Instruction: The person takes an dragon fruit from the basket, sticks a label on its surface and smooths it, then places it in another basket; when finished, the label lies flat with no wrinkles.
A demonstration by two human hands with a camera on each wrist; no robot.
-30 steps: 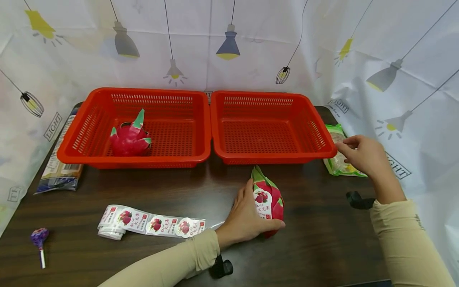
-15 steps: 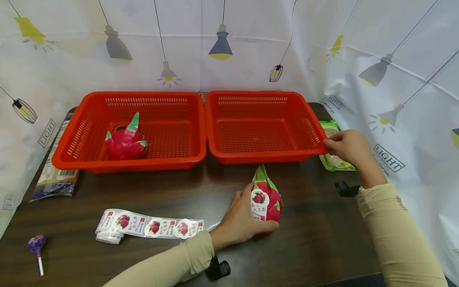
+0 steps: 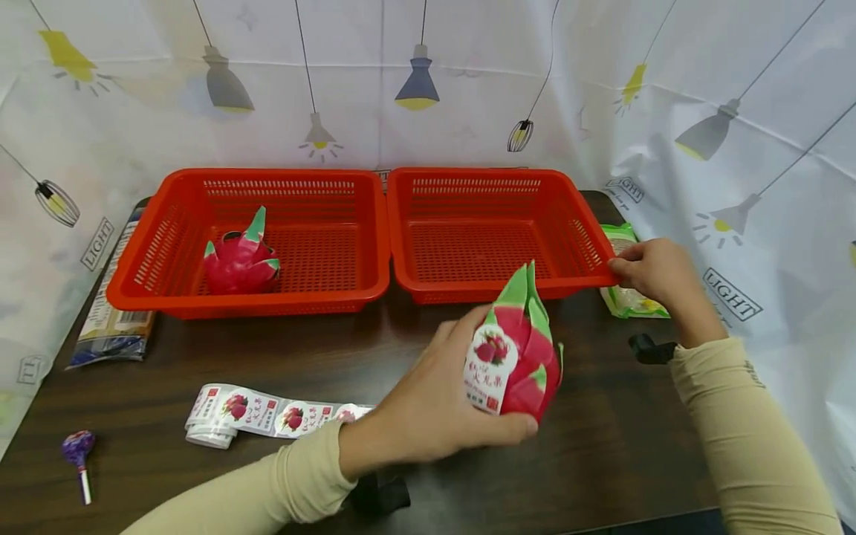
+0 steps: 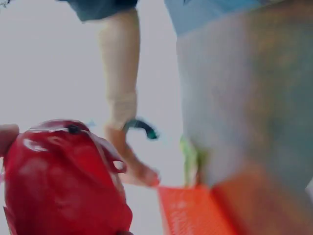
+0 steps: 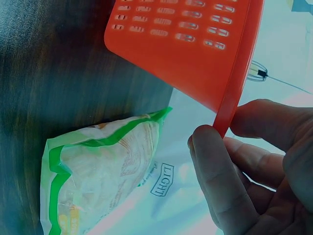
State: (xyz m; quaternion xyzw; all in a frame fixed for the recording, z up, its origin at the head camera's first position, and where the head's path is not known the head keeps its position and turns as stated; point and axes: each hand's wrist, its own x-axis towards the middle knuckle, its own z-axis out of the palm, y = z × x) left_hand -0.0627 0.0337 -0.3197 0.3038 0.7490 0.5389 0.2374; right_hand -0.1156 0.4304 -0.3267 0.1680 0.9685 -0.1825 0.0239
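Observation:
In the head view my left hand [image 3: 438, 401] grips a dragon fruit [image 3: 531, 371] above the table, its green leaf tips upward. A white printed label [image 3: 487, 375] is on the fruit's side. The left wrist view shows the fruit's glossy red underside [image 4: 63, 181] up close. My right hand [image 3: 658, 279] pinches the front right corner of the right red basket [image 3: 495, 286], thumb and fingers on either side of the rim, as the right wrist view shows. A second dragon fruit [image 3: 241, 264] sits in the left red basket [image 3: 267, 301].
A label roll [image 3: 234, 412] lies partly unrolled on the dark table, its right end hidden behind my left arm. A lollipop [image 3: 79, 453] lies front left. Packaged bags stand beside the baskets: a brown-and-blue one [image 3: 114, 334] left, a green-edged one [image 3: 631, 297] right.
My left hand has lifted the dragon fruit off the table, toward the camera. My right hand has moved left from beside the right basket and taken hold of its corner.

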